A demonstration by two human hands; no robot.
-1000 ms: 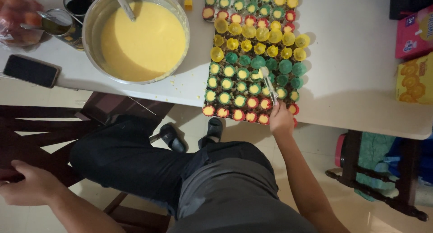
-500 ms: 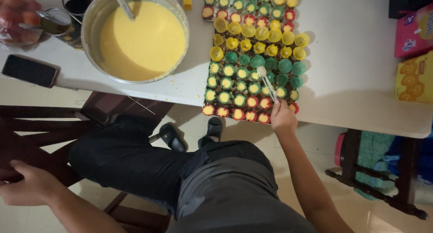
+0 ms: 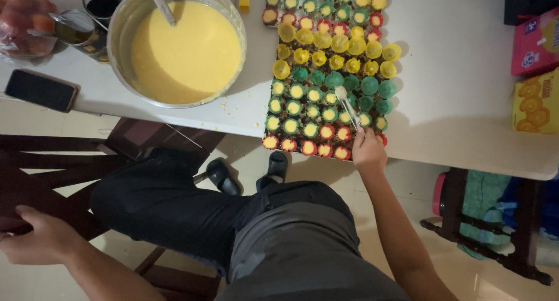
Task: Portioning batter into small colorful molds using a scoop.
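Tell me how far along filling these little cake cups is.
Done: the red cups and nearest green cups along the tray's near edge hold yellow batter. In hand: the right hand holds a spoon over the green rows; the left hand rests on a chair. Left: many teal and yellow cups look unfilled, and the bowl holds plenty of batter.

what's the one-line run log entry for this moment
right hand: holds spoon over cupcake cups | left hand: rests on dark wooden chair | batter bowl: on white table

White spoon over (filled) cups
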